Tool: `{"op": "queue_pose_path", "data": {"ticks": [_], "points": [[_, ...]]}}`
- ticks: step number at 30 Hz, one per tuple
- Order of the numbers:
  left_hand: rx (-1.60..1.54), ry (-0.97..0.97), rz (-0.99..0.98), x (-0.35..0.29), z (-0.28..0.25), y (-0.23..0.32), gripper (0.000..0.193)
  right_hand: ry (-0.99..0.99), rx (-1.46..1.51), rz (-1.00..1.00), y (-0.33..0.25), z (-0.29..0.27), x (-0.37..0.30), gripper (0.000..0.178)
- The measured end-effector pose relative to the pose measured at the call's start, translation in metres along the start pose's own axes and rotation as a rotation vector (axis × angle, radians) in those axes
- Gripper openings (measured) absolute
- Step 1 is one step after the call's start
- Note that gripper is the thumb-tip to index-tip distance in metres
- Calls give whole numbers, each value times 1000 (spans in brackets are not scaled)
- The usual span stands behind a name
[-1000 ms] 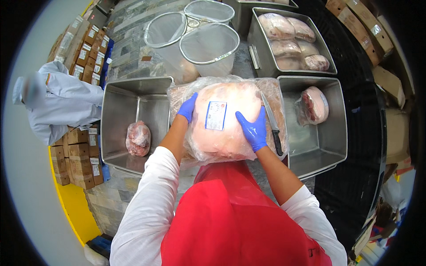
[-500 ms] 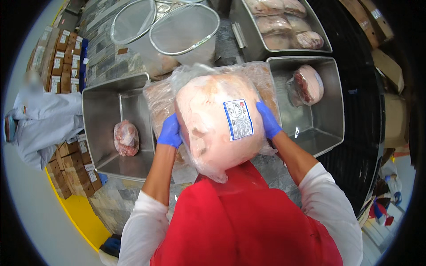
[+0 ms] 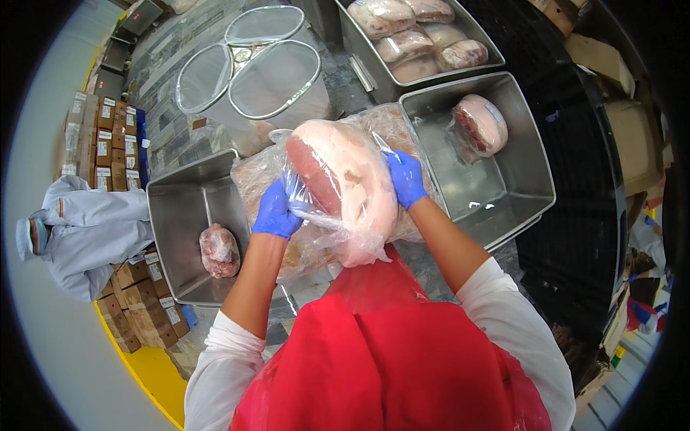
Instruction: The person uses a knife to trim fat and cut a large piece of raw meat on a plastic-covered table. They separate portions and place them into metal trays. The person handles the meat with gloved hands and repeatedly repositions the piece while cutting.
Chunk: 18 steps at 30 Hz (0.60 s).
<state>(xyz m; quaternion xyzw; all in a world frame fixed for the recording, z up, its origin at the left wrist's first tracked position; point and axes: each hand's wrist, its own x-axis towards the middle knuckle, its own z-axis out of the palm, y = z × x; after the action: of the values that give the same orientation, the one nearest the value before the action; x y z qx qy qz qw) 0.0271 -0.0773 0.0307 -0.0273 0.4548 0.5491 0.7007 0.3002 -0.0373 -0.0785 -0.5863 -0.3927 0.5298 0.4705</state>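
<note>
your left hand [image 3: 277,210] in its blue glove is clenched on a fold of the clear plastic bag [image 3: 316,215], and your right hand [image 3: 405,177], gloved the same, is pressed against the far side of the large pale pink cut of meat [image 3: 343,176] inside it, fingers wrapped round it. the cut is held up off the surface, in front of your red apron [image 3: 374,352], above more bagged meat lying between the two steel tubs. the plastic looks slick, and i can't quite tell how much of it your left fingers have; if that fold slips, the weight falls to the right hand alone and the cut could drop or tear through. the left steel tub [image 3: 180,215] holds one small dark red wrapped piece [image 3: 219,250]; the right steel tub [image 3: 503,179] holds a wrapped round piece [image 3: 480,123]. a person in a white coat [image 3: 86,230] stands well apart.
</note>
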Motion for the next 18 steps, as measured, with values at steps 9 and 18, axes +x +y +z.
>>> {"op": "queue_pose_path", "data": {"ticks": [9, 18], "points": [[160, -541, 81, -2, 13, -48, 17, -700, -474, -120, -12, -73, 37, 50], [830, 103, 779, 13, -93, -88, 29, -717, -376, 14, -36, -19, 16, 43]]}}
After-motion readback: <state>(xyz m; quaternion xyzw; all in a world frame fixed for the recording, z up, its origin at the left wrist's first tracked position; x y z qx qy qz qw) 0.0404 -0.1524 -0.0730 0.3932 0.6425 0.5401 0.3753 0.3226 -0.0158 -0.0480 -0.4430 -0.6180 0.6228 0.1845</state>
